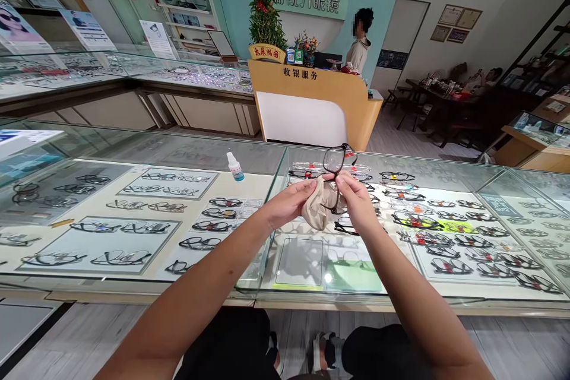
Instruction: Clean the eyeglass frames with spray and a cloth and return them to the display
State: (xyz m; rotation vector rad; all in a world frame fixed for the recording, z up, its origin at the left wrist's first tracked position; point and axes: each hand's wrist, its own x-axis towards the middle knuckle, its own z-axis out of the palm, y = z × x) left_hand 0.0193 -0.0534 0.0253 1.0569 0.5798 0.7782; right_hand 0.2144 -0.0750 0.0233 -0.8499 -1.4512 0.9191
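A pair of dark-framed eyeglasses [335, 173] is held up above the glass counter, turned on its side with one lens above my fingers and the other below. My right hand [356, 199] is closed on the middle of the frame. From my left hand [291, 199] hangs a beige cleaning cloth [317, 211], pinched in the fingers and lying against the glasses. The cloth hides part of the lower lens and some of my left fingertips. A small white spray bottle [235, 167] with blue liquid stands on the counter to the left.
Under the glass countertop [256, 249] lie many eyeglass frames in rows, some on trays [98, 243]. Behind it stands a wooden cashier desk [312, 101] with a plant [266, 18] and a person [358, 44] at it. A dark table [439, 92] is at the far right.
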